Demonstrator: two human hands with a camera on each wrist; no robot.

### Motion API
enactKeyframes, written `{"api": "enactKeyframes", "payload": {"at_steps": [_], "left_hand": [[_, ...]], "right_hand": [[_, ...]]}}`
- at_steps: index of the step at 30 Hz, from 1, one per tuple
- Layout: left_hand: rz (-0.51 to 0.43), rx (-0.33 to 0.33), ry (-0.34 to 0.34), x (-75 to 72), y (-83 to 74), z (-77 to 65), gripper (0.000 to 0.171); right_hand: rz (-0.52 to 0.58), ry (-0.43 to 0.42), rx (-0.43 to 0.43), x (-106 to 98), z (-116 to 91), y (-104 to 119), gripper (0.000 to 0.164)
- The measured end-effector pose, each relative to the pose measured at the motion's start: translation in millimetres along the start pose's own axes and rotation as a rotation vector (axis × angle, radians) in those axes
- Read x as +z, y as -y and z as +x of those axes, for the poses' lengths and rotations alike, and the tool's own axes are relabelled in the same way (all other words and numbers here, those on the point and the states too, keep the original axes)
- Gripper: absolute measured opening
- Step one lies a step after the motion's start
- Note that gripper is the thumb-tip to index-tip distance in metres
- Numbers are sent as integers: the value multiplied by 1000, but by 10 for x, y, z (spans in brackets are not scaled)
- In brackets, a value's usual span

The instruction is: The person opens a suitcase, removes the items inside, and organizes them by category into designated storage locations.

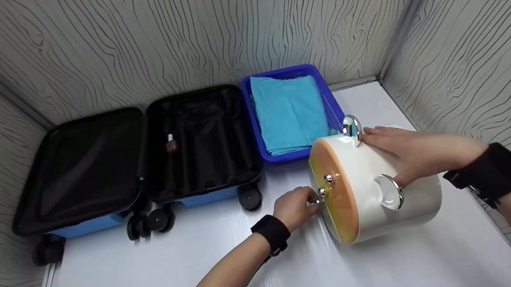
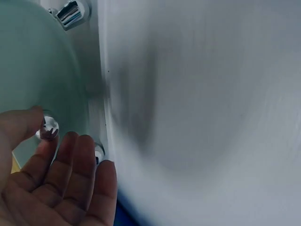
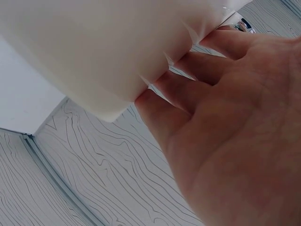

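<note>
A white storage box (image 1: 411,203) with a rounded, see-through orange-yellow front panel (image 1: 342,191) stands on the white table, its front facing left. Chrome knobs sit on that panel. With thumb and fingertips my left hand (image 1: 293,208) pinches one chrome knob (image 2: 49,128); in the left wrist view its other fingers extend beside the panel. My right hand (image 1: 424,148) lies spread against the box between two chrome handle pieces, one the nearer handle piece (image 1: 391,191). In the right wrist view its fingertips (image 3: 146,96) touch the white wall.
At the left lies an open black-lined suitcase (image 1: 93,166) with blue sides and black wheels. A small brown bottle (image 1: 171,145) with a white top is inside. Behind the box, a blue basket (image 1: 248,111) holds folded turquoise cloth (image 1: 287,112). Patterned walls enclose the table.
</note>
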State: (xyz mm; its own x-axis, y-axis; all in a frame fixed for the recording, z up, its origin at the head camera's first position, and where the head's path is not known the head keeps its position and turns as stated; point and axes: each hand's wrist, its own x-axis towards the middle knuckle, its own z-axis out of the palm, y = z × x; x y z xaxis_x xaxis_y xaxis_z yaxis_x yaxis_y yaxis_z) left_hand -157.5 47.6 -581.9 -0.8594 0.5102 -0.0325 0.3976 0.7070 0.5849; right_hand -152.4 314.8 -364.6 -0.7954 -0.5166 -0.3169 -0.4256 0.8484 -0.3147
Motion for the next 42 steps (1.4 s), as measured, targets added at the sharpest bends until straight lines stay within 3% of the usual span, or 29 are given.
{"api": "enactKeyframes", "payload": {"at_steps": [11,21,34,42], "left_hand": [[27,15,-23,-22,80,-55,12],[5,26,-68,-162,331,-279,10],[-12,-3,-105,-318,604,-572,11],[-22,-19,-107,-364,681,-644,9]], "right_hand": [[-3,0,-19,7,10,-18,123],[14,18,60,-9,-17,15,121],[-8,-2,2,7,-15,-12,120],[-13,0,-1,5,-10,-11,121]]}}
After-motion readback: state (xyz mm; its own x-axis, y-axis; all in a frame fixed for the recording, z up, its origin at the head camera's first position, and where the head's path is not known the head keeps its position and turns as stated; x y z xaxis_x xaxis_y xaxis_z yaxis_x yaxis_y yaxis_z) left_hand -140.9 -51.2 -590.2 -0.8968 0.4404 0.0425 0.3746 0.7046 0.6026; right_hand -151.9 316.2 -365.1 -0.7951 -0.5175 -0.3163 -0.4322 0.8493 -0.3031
